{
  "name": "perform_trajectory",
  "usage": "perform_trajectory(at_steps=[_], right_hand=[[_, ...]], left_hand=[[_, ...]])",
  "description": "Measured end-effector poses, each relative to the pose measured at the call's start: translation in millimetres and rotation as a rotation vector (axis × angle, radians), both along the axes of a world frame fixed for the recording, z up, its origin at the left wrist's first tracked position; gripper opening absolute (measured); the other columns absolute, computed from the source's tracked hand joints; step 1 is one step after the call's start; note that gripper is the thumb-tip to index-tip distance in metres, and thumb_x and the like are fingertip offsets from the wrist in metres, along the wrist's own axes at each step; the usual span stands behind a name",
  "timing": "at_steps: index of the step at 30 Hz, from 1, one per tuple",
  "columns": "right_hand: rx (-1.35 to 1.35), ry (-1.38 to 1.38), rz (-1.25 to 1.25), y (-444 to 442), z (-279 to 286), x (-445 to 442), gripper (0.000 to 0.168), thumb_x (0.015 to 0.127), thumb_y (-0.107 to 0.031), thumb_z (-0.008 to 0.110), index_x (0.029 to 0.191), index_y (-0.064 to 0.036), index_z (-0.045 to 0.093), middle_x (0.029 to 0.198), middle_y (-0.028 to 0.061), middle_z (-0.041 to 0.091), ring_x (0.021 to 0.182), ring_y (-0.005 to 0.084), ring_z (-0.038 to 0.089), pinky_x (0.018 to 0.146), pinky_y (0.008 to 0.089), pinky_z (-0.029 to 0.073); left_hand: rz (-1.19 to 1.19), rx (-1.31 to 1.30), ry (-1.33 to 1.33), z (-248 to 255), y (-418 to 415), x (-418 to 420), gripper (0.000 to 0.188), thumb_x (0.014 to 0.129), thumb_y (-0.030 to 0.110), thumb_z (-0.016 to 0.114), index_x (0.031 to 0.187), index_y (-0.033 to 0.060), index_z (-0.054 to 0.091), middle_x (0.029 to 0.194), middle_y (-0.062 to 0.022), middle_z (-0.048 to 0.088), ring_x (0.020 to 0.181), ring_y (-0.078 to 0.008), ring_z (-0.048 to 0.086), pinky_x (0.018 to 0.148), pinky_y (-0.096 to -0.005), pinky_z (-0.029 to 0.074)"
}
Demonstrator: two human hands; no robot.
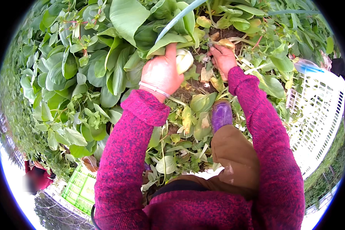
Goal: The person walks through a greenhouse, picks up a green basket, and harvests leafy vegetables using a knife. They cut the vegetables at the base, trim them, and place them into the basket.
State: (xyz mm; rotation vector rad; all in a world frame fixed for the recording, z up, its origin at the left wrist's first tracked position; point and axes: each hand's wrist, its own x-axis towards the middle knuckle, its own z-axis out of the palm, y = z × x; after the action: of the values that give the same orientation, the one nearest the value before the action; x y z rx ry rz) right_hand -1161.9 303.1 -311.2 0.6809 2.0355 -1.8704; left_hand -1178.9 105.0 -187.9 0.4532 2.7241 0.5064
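Note:
My left hand (162, 70) is closed around a leafy green vegetable, which looks like bok choy (129, 20). Its pale, bare stem base (184, 61) sticks out beside my thumb, pointing right. To the right, my right hand (223, 59) is low over the soil with its fingers bent together. Small and dark, something shows at the fingertips, too unclear to name. A yellowed leaf (226, 43) lies against those fingers; whether they hold it is not plain. Under both hands, the soil (199, 72) carries withered leaves and leaf scraps.
Dense leafy plants (89, 69) fill the left and top. A white perforated plastic crate (319, 115) stands at right, and a green crate (80, 187) at lower left. Another person (38, 178) is beyond it. My purple shoe (222, 115) rests among fallen leaves.

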Motion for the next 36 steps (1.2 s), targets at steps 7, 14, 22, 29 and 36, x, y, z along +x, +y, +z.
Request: perform_trajectory(at_steps=[7, 14, 22, 29, 36], right_hand=[[-0.275, -0.141, -0.126, 4, 21, 1, 0.016, 0.083, -0.018, 0.050, 0.077, -0.004, 0.054, 0.059, 0.0003, 0.049, 0.044, 0.0065, 0.040, 0.037, 0.0202, 0.031], [-0.205, -0.203, 0.063, 12, 19, -6, 0.013, 0.083, -0.017, 0.050, 0.080, -0.006, 0.055, 0.063, -0.0014, 0.049, 0.047, 0.0058, 0.039, 0.042, 0.0203, 0.032], [0.209, -0.062, 0.262, 5, 14, -6, 0.028, 0.080, -0.021, 0.051, 0.097, -0.001, 0.058, 0.071, 0.0094, 0.060, 0.063, 0.0165, 0.054, 0.063, 0.0284, 0.044], [0.395, -0.007, 0.328, -5, 8, -13, 0.037, 0.078, -0.028, 0.050, 0.102, 0.000, 0.055, 0.086, 0.0202, 0.058, 0.082, 0.0283, 0.057, 0.075, 0.0318, 0.042], [0.088, -0.101, 0.222, -1, 44, 18, 0.024, 0.080, -0.018, 0.052, 0.094, 0.002, 0.054, 0.068, 0.0065, 0.056, 0.054, 0.0091, 0.049, 0.050, 0.0229, 0.041]], left_hand=[[0.017, 0.030, -0.028, -4, -2, 3, 0.065, 0.058, 0.014, 0.064, 0.113, 0.0054, 0.032, 0.065, -0.0173, 0.056, 0.060, -0.0329, 0.057, 0.057, -0.0405, 0.046], [0.040, 0.046, -0.017, -11, -3, 17, 0.064, 0.057, 0.014, 0.063, 0.113, 0.0049, 0.033, 0.070, -0.0190, 0.056, 0.063, -0.0333, 0.057, 0.057, -0.0408, 0.047], [0.073, 0.069, 0.018, -20, -9, 33, 0.059, 0.060, 0.015, 0.063, 0.110, 0.0048, 0.034, 0.063, -0.0167, 0.056, 0.058, -0.0336, 0.057, 0.054, -0.0418, 0.046], [0.137, 0.023, -0.109, -12, -5, 31, 0.066, 0.059, 0.019, 0.066, 0.113, 0.0016, 0.031, 0.070, -0.0172, 0.057, 0.059, -0.0327, 0.057, 0.054, -0.0396, 0.047], [0.342, 0.372, -0.194, 22, -9, 53, 0.070, 0.055, 0.012, 0.070, 0.113, -0.0030, 0.033, 0.081, -0.0168, 0.058, 0.073, -0.0229, 0.060, 0.067, -0.0315, 0.048]])
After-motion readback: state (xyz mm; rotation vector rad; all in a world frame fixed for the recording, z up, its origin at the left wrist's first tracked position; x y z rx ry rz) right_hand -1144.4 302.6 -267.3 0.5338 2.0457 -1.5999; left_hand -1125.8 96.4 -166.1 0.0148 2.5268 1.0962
